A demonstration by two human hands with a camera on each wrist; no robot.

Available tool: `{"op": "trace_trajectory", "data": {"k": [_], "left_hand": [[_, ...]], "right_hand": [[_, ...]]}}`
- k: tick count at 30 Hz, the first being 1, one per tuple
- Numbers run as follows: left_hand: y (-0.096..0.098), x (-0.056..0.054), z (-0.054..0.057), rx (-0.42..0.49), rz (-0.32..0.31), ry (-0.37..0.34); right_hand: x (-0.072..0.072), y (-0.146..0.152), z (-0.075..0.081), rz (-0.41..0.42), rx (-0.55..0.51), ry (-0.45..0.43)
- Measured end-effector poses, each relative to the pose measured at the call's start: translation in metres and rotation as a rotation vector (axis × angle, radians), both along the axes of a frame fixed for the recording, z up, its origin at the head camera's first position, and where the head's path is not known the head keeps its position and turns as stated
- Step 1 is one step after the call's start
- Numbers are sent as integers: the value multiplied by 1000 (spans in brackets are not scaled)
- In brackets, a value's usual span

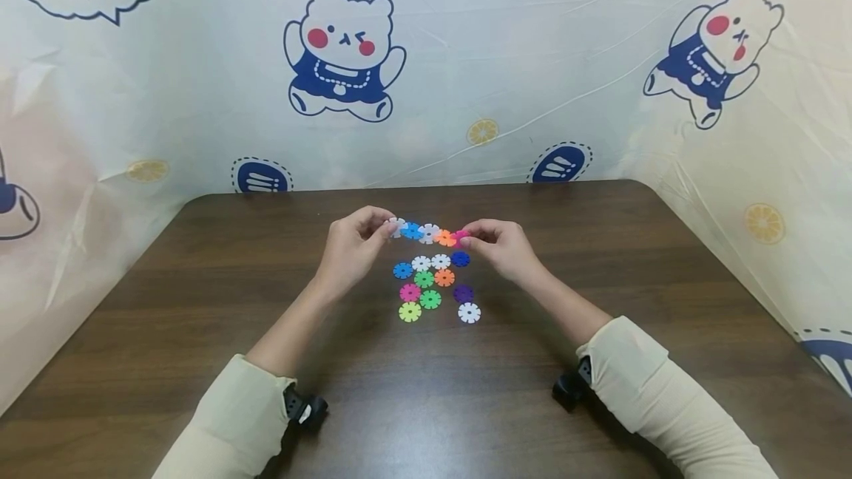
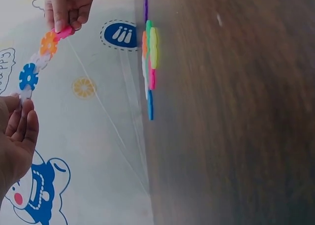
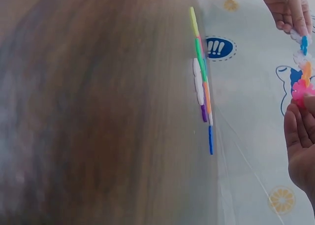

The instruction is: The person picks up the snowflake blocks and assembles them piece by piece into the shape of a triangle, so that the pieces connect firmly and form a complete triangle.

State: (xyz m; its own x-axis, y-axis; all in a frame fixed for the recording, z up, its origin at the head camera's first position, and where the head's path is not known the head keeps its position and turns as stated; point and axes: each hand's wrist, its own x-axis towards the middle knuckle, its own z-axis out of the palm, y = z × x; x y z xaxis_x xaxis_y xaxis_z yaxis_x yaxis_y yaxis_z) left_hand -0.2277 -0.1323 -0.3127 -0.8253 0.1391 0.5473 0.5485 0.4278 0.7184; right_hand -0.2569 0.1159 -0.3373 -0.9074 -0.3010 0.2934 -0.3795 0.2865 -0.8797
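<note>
A chain of interlocked plastic snowflake discs (image 1: 429,233) is held up above the table between both hands, running white, blue, white, orange and pink. My left hand (image 1: 353,246) pinches the white end disc, and the blue disc (image 2: 28,77) comes right after it. At the other end my right hand (image 1: 504,248) pinches the pink disc (image 3: 301,91), beside the orange disc (image 2: 48,44). Below the chain, several loose snowflake discs lie flat on the table, among them a green disc (image 1: 430,299), a yellow disc (image 1: 410,312) and a white disc (image 1: 469,313).
The brown wooden table (image 1: 426,390) carries the loose discs near its middle. A pale cloth (image 1: 452,43) printed with cartoon bears hangs behind the far edge and along the sides. Each wrist wears a small black camera (image 1: 308,412).
</note>
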Motion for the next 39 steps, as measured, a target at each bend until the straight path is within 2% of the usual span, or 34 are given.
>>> {"op": "trace_trajectory", "data": {"k": [4,8,11,14,17,20,24,29,31,35,37,39], "left_hand": [[3,1,1,73,39,-17],[9,-1,0,181,75,-129],[17,-3,-3,271,42,-259],[25,-4,-8,311,-8,-381],[33,-3,-10,322,-56,-450],[41,-3,-11,320,-83,-461],[48,-2,-11,353,-105,-438],[50,-2,-11,412,-136,-421],[48,-1,-11,410,-124,-419],[39,1,-7,353,-76,-395],[34,2,-5,331,-75,-383],[29,2,-3,324,-102,-378]], "right_hand": [[1,-3,0,15,-94,-27],[1,-8,1,25,-179,-34],[2,-12,3,14,-210,-40],[4,-19,6,9,-264,-74],[7,-27,8,15,-339,-103],[9,-35,9,19,-394,-110],[12,-45,10,23,-441,-113],[15,-53,9,59,-512,-122],[16,-54,10,80,-529,-128],[15,-49,8,99,-468,-143],[13,-43,7,85,-392,-146],[10,-35,4,62,-307,-151]]}}
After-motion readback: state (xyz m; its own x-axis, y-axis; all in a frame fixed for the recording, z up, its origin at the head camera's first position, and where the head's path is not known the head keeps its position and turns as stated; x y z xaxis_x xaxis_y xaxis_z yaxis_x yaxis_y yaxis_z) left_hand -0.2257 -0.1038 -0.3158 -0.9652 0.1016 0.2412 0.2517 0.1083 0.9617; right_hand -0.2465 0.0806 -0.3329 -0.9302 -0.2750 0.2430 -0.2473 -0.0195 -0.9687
